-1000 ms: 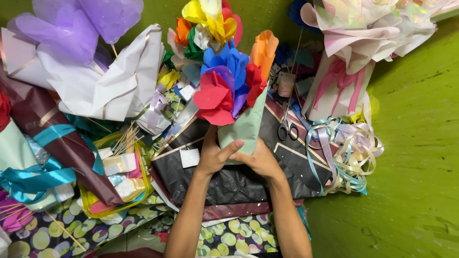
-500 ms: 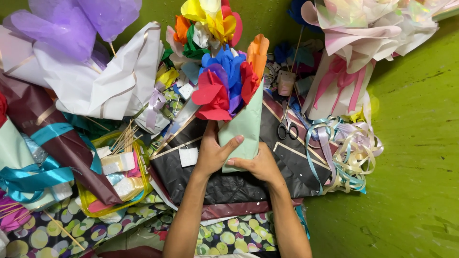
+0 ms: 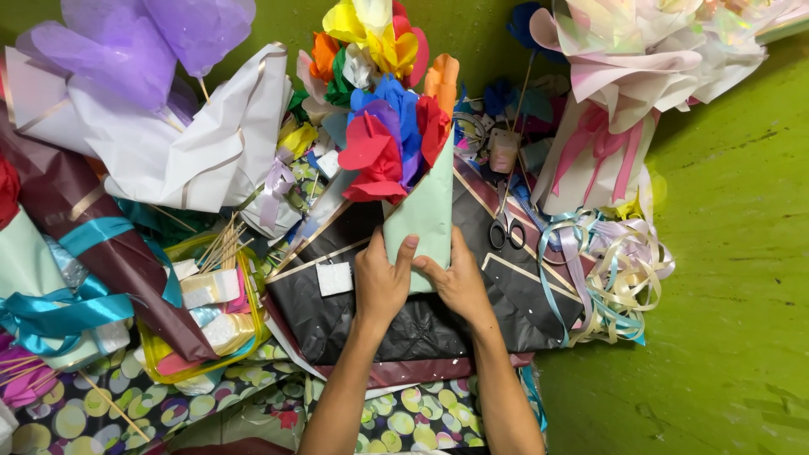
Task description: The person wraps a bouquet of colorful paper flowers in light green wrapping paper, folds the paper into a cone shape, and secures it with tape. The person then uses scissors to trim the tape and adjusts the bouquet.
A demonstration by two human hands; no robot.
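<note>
A small bouquet of paper flowers [image 3: 383, 139] in red, blue, orange and yellow sits in a pale green paper wrap [image 3: 428, 215]. My left hand [image 3: 381, 282] grips the wrap's lower left side, thumb laid over the front. My right hand [image 3: 455, 282] clasps the lower right side. Both hands close the green paper around the stems over a sheet of black wrapping paper [image 3: 362, 324].
Scissors [image 3: 504, 227] lie just right of the bouquet beside curled ribbons [image 3: 619, 274]. A pink-wrapped bouquet [image 3: 607, 118] stands at the upper right, a white and purple one [image 3: 168, 118] at the upper left. A yellow pouch [image 3: 202, 312] with sticks and foam blocks lies at the left.
The bouquet has tilted slightly and its flowers shifted a little left. My hands have tightened the green wrap around its base.
</note>
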